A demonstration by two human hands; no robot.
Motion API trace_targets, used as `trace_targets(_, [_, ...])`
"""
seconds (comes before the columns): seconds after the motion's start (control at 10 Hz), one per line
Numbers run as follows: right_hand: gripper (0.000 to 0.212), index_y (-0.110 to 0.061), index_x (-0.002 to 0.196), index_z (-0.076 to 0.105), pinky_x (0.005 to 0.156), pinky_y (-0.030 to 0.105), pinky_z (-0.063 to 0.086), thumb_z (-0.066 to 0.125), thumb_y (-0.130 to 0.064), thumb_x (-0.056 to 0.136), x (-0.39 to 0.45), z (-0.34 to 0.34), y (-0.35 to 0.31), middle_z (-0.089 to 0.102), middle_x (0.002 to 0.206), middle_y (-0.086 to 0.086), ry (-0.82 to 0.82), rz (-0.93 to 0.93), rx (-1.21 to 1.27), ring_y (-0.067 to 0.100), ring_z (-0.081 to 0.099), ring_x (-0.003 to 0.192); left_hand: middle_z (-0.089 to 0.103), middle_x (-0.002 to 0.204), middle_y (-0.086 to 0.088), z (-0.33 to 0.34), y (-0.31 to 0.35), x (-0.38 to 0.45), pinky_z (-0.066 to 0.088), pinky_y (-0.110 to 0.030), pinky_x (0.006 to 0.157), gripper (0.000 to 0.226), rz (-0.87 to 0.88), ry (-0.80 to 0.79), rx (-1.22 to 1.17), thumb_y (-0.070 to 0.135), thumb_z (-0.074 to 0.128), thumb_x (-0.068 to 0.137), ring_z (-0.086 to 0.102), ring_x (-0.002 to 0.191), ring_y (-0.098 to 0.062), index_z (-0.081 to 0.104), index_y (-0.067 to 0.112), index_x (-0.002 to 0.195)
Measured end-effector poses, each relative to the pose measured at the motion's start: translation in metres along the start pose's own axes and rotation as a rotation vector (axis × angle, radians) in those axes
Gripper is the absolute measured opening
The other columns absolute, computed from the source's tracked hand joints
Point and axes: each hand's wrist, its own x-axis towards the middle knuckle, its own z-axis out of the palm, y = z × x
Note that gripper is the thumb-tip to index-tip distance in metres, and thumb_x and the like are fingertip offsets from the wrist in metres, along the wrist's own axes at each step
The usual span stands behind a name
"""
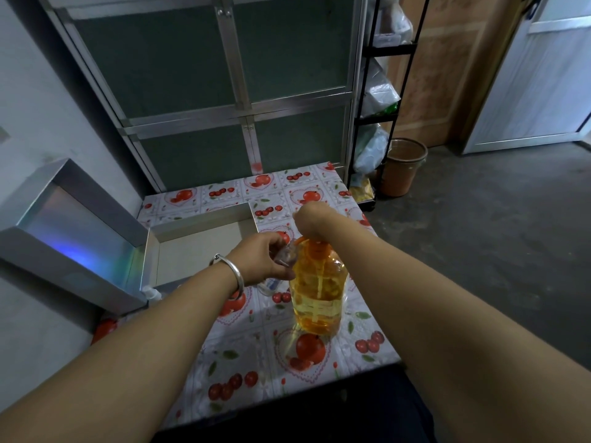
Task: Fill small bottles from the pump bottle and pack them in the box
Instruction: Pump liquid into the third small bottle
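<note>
Left hand (pixel 260 259) pinches a small clear bottle (pixel 286 255) right at the spout of the pump bottle (pixel 318 292), mid-counter, to catch the liquid. Right hand (pixel 308 219) bears down on the pump (fingers hidden). The open box (pixel 198 223) waits far left.

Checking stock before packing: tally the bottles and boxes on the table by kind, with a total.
Pump bottle: 1
Small bottles: 3 (in left hand, on the table behind that hand, by the box's near edge)
Box: 1
Lid: 1
Total: 6
</note>
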Motion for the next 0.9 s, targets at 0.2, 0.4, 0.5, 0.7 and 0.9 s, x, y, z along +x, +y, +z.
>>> trace_targets(0.2, [0.034, -0.001, 0.126, 0.051, 0.074, 0.029, 0.039, 0.04, -0.009, 0.094, 0.004, 0.007, 0.003, 0.046, 0.081, 0.008, -0.017, 0.02, -0.008, 0.02, 0.048, 0.073, 0.064, 0.095, -0.008, 0.002, 0.0, 0.001, 0.051, -0.038, 0.081, 0.038, 0.0, -0.011, 0.008, 0.024, 0.08, 0.067, 0.06, 0.087, -0.025, 0.06, 0.01, 0.096])
trace_targets(0.4, [0.031, -0.003, 0.124, 0.051, 0.074, 0.023, 0.04, 0.044, -0.008, 0.095, 0.0, 0.0, 0.001, 0.048, 0.089, 0.008, 0.003, 0.017, 0.033, 0.018, 0.048, 0.082, 0.065, 0.096, -0.007, 0.0, 0.0, 0.0, 0.052, -0.038, 0.083, 0.039, 0.004, -0.002, 0.003, 0.024, 0.08, 0.066, 0.061, 0.089, -0.024, 0.061, 0.011, 0.097])
trace_targets(0.5, [0.027, -0.001, 0.116, 0.056, 0.074, 0.028, 0.043, 0.044, -0.009, 0.093, 0.004, 0.006, 0.004, 0.039, 0.071, 0.004, 0.027, 0.034, 0.014, 0.016, 0.042, 0.064, 0.064, 0.095, -0.009, 0.002, -0.002, 0.001, 0.051, -0.038, 0.08, 0.04, -0.003, -0.005, 0.0, 0.024, 0.08, 0.066, 0.061, 0.088, -0.026, 0.06, 0.009, 0.097])
trace_targets(0.7, [0.035, -0.002, 0.127, 0.05, 0.066, 0.025, 0.041, 0.042, -0.009, 0.094, -0.005, 0.003, 0.002, 0.047, 0.083, 0.006, 0.024, 0.046, 0.111, 0.017, 0.046, 0.069, 0.061, 0.089, -0.001, 0.001, 0.0, 0.001, 0.046, -0.027, 0.071, 0.035, 0.006, -0.008, -0.006, 0.022, 0.08, 0.067, 0.058, 0.081, -0.018, 0.058, 0.015, 0.093])
trace_targets(0.9, [0.029, -0.001, 0.119, 0.055, 0.069, 0.025, 0.039, 0.042, -0.009, 0.094, -0.004, 0.001, 0.0, 0.038, 0.069, 0.003, 0.015, 0.024, 0.039, 0.013, 0.035, 0.057, 0.059, 0.085, 0.0, 0.004, -0.002, 0.001, 0.045, -0.024, 0.066, 0.035, 0.013, -0.006, 0.008, 0.024, 0.08, 0.067, 0.055, 0.076, -0.016, 0.058, 0.013, 0.093])
